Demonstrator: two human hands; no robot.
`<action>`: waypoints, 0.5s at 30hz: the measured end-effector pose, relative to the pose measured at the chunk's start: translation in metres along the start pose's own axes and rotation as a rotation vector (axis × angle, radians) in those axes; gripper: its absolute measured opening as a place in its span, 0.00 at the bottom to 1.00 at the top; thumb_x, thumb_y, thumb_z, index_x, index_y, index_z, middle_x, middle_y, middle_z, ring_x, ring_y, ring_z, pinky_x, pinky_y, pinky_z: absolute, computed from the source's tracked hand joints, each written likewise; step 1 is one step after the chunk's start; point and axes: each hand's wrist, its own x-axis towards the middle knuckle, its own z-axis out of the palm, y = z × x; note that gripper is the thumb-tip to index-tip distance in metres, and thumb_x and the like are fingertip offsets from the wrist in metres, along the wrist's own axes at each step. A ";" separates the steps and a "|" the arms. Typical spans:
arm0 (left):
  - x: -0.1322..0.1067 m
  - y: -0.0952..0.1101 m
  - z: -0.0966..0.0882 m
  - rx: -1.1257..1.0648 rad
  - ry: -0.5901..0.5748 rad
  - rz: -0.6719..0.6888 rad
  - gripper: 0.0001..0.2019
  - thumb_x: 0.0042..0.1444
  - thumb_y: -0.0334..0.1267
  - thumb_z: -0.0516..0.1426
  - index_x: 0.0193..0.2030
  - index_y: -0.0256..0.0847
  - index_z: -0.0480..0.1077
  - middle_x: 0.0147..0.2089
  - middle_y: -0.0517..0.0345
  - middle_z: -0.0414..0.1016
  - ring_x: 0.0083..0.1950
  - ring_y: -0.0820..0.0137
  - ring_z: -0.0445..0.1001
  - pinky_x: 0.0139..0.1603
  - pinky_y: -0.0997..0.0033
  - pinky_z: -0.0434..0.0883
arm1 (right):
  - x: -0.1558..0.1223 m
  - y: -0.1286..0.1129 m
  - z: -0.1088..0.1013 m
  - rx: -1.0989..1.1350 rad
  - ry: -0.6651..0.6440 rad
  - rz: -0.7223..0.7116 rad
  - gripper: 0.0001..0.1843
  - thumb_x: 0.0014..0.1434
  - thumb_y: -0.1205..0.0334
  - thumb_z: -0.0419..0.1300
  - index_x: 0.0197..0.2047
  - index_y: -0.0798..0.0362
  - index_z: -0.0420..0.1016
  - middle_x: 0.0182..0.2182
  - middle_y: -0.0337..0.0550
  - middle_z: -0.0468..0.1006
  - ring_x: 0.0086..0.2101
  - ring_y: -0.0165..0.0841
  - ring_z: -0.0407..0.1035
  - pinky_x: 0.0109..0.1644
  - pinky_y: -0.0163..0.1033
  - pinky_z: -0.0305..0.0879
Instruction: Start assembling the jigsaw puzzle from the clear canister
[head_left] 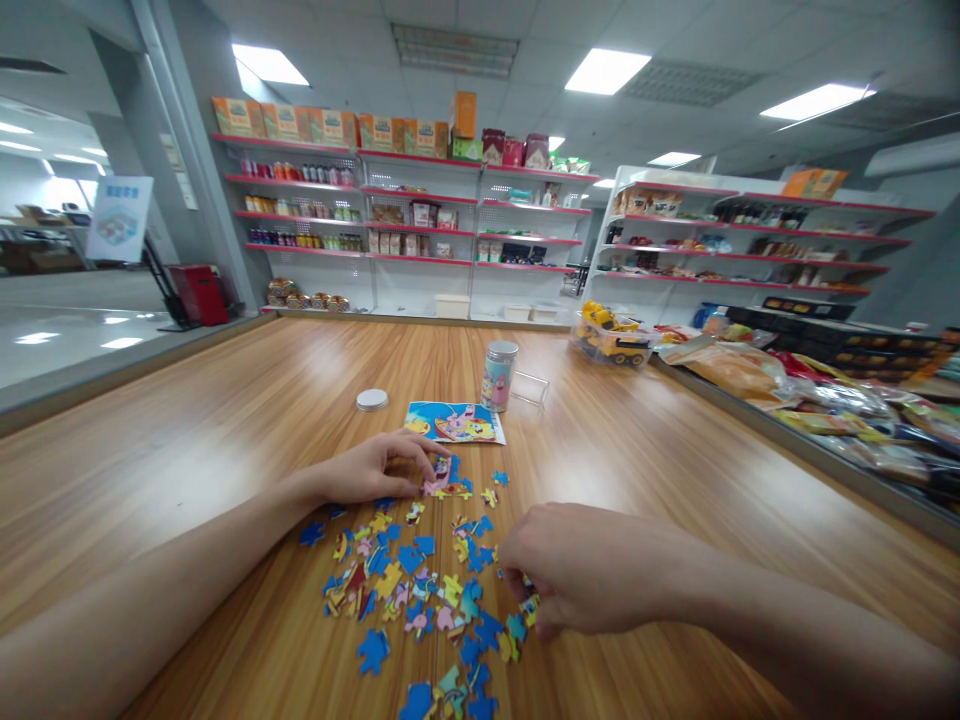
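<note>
Loose jigsaw puzzle pieces [409, 557], mostly blue, yellow and pink, lie scattered on the wooden table before me. My left hand [375, 466] rests at the top of the spread, its thumb and fingers apart and touching a small joined puzzle section [442, 480]. On the right side, my right hand [581, 568] is bent downward, with thumb and fingers closed about a puzzle piece [530, 606]; the fingers partly cover it. Just beyond the joined section lies a cartoon picture sheet [456, 424]. A printed tin can [498, 378] stands upright at the sheet's right corner.
A round silver lid [371, 400] lies left of the sheet. Beside the can is a clear rectangular frame [532, 390]. Farther right stands a transparent bin [611, 342] with yellow toy vehicles. Packaged snacks [840, 400] lie past the table's right edge; stocked shelves [420, 195] stand behind.
</note>
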 end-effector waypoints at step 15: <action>0.003 -0.002 0.006 0.179 0.015 0.025 0.08 0.60 0.42 0.61 0.42 0.44 0.78 0.57 0.53 0.73 0.59 0.63 0.65 0.62 0.60 0.60 | 0.055 0.025 0.036 0.666 0.616 0.230 0.03 0.56 0.66 0.63 0.34 0.56 0.78 0.28 0.38 0.77 0.28 0.28 0.68 0.31 0.31 0.60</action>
